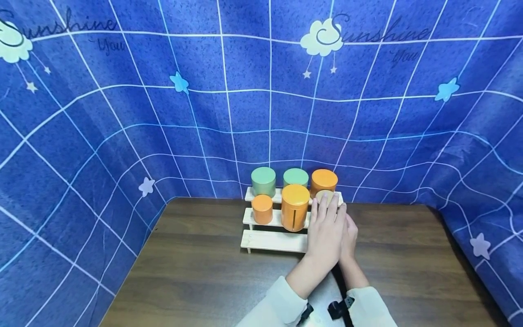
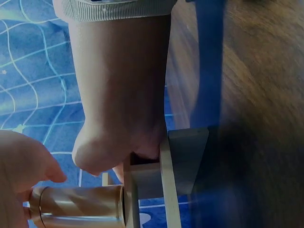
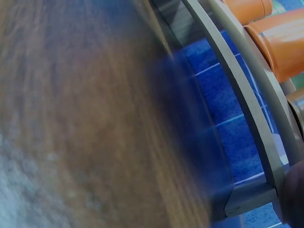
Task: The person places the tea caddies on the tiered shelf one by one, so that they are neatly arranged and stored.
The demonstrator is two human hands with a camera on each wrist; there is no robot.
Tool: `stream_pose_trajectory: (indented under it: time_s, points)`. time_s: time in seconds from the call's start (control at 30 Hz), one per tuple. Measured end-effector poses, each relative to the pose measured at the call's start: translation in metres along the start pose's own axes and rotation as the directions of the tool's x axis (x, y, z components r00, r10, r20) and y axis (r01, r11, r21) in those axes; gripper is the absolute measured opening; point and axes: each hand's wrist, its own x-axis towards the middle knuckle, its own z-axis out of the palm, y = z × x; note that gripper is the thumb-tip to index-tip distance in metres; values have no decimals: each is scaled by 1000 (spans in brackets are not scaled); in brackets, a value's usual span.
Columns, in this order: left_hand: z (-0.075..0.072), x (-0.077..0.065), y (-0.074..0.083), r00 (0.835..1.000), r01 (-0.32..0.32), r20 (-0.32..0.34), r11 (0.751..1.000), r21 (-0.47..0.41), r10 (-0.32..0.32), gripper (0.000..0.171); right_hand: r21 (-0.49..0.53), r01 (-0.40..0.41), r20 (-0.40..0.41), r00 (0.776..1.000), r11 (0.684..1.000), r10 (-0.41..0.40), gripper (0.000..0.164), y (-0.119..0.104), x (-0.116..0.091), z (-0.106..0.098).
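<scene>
A three-tier pale wooden rack [image 1: 273, 240] stands on the table, bearing several canisters. My left hand [image 1: 327, 234] reaches over a tan canister [image 1: 325, 196] on the right of the middle tier. Its fingers hold the canister near the lid, seen as a gold cylinder [image 2: 83, 204] in the left wrist view. Close beside it, my right hand [image 1: 348, 238] grips the rack's right end; in the left wrist view its fingers meet the rack boards. Most of the right hand is hidden behind the left in the head view.
A tall orange canister [image 1: 295, 209] and a small orange one [image 1: 263, 211] stand on the middle tier. Two green canisters [image 1: 263, 183] and another orange one [image 1: 324, 179] occupy the back tier. Blue grid-patterned cloth [image 1: 245, 109] hangs behind the brown table [image 1: 196, 259].
</scene>
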Motion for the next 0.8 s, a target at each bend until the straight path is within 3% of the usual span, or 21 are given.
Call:
stream_pose_trajectory:
  time_s: [0.23,0.5,0.63,0.73,0.8]
  points:
    - [-3,1,5,993,23,112,997,69,-31,37,13,7,-8,1000,1000,-7,38,0,-2,1]
    - [9,0,4,999,45,26,993,108,-48,44,-26,50,0,999,998,-50,36,2,-2,4]
    - [12,-1,3,998,43,37,994,99,-47,46,-47,50,5,999,998,-50,38,3,-1,5]
    - [10,-4,1,998,14,59,997,73,-19,48,-5,40,-36,999,999,-40,35,4,-1,7]
    - [5,-7,-1,997,-30,67,999,20,28,50,123,64,-103,993,990,-51,32,5,0,9]
